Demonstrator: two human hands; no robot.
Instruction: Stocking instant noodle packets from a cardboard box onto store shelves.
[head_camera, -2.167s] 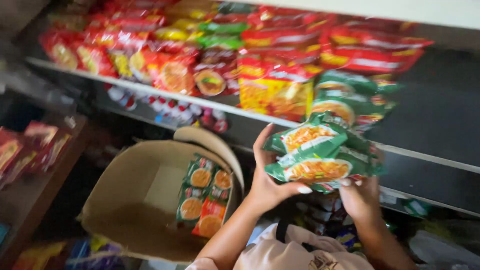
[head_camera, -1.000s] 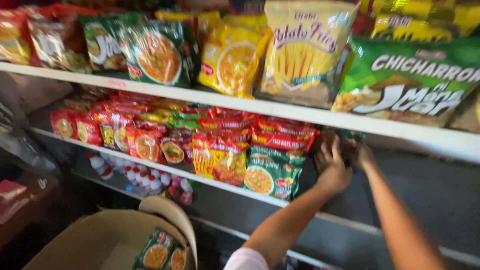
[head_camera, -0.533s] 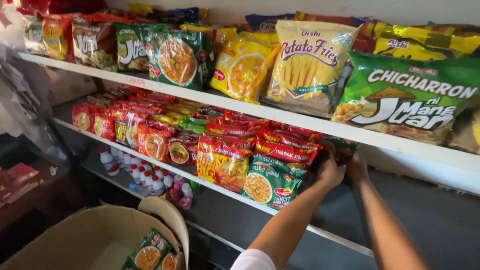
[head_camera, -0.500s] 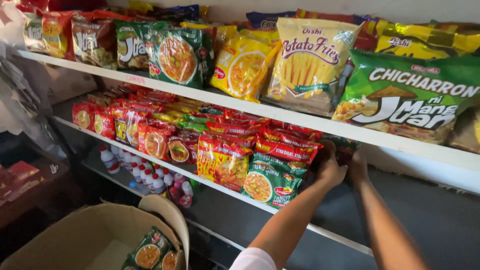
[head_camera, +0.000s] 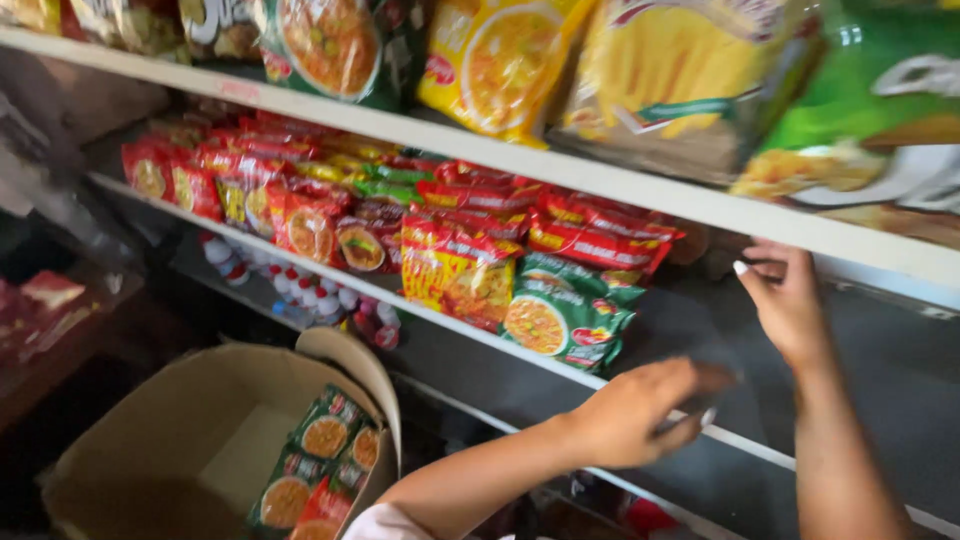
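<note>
both hands are empty, the left hand (head_camera: 640, 410) with loosely curled fingers at the middle shelf (head_camera: 700, 430) edge, the right hand (head_camera: 785, 300) open just beside the green noodle packets (head_camera: 565, 320), stacked face-out there.

Green noodle pkts (head_camera: 565, 325) stacked flat, shelf edge.

Two hands, left (head_camera: 640, 410) and right (head_camera: 790, 305), two white shelves (head_camera: 620, 180), one cardboard box (head_camera: 200, 440) holding at least three noodle packets (head_camera: 325, 435), and four large snack bags (head_camera: 500, 60) on top.
</note>
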